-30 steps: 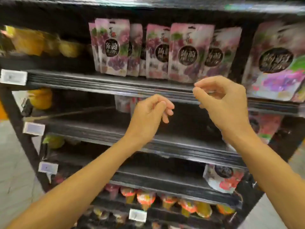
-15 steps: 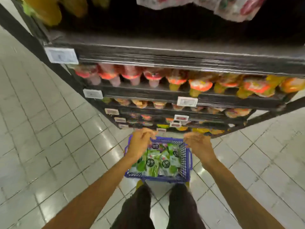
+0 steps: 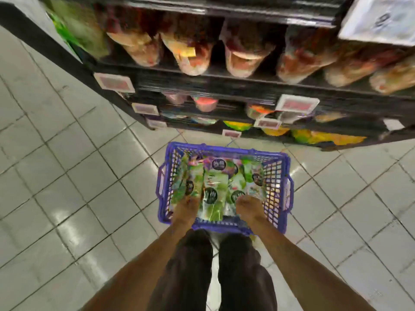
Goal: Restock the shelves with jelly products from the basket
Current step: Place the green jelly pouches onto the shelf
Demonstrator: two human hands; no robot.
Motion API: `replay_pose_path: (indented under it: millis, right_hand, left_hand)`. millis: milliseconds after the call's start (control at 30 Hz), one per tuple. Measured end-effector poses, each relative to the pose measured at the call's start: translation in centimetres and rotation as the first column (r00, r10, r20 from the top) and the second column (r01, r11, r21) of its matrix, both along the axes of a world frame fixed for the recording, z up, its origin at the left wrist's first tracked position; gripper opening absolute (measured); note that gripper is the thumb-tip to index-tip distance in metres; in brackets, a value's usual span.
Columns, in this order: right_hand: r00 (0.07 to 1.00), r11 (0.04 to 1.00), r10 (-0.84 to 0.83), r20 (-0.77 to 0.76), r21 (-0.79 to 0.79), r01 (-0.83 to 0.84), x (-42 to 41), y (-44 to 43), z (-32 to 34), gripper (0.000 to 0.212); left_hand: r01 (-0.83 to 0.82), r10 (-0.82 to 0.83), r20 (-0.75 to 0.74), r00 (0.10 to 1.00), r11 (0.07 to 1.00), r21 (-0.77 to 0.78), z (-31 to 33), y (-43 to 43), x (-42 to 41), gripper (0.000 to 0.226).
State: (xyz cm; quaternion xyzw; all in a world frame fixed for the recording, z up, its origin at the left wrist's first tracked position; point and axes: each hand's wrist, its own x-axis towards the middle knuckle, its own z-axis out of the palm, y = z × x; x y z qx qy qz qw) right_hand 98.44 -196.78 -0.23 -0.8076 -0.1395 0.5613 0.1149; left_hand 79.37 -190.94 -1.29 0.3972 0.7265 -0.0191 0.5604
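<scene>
Basket: I see the purple basket sitting on the tiled floor, near the foot of the shelves and close to the person's legs.
Jelly packets: green-and-white packets lie crowded inside the basket.
Left hand: my view has the left hand down in the basket's near-left part, touching a green packet. Its fingers are hidden, so I cannot tell whether the grip is apart or clamped.
Right hand: the right hand is on the packets at the near right, and I cannot tell its grip either.
Shelves: blurred cups stand in rows, with price tags on the edges.
</scene>
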Motion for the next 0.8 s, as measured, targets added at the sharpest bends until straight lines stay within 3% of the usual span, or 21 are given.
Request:
replay_pose_path:
  millis: [67,133,233,333,500,600,700,800]
  right_hand:
    - [1.0,0.997,0.012,0.016,-0.078,-0.011,-1.1,-0.3,-3.9,0.031]
    - [0.998,0.991,0.042,0.04,-0.13,-0.036,-2.3,-0.5,-7.3,0.006]
    - [0.992,0.982,0.112,0.054,-0.16,-0.102,-3.6,-0.9,-11.3,0.038]
    - [0.998,0.993,0.052,0.041,-0.108,-0.047,-4.4,-0.9,-13.6,0.041]
    - [0.999,0.996,0.052,0.008,-0.073,-0.051,-4.4,-0.7,-15.6,0.019]
    - [0.989,0.988,-0.15,-0.014,-0.03,0.149,-3.6,-1.4,-15.8,0.013]
    - [0.901,0.905,-0.426,0.086,0.019,0.426,-1.8,-2.0,-15.6,0.024]
    - [0.903,0.913,-0.409,0.132,0.074,0.402,0.5,-2.9,-15.8,0.028]
  left_hand:
    - [0.024,-0.023,-0.039,0.999,0.999,0.042,-2.9,0.0,0.1,0.023]
    - [0.153,-0.146,-0.107,0.983,0.986,0.06,-5.9,-0.4,0.0,0.023]
    - [0.26,-0.245,-0.141,0.959,0.96,0.103,-9.0,-0.4,-0.2,0.035]
    - [0.201,-0.188,-0.141,0.972,0.976,0.085,-11.4,-0.4,0.3,0.057]
    - [0.051,-0.029,-0.229,0.973,0.994,0.092,-13.3,0.4,1.4,0.039]
    - [0.024,-0.001,-0.224,0.975,0.995,0.1,-13.7,0.4,1.0,0.039]
    - [0.078,-0.073,-0.149,0.986,0.997,0.027,-13.9,0.0,1.2,0.05]
    - [0.25,-0.243,-0.23,0.942,0.968,0.002,-14.5,-0.7,1.8,0.071]
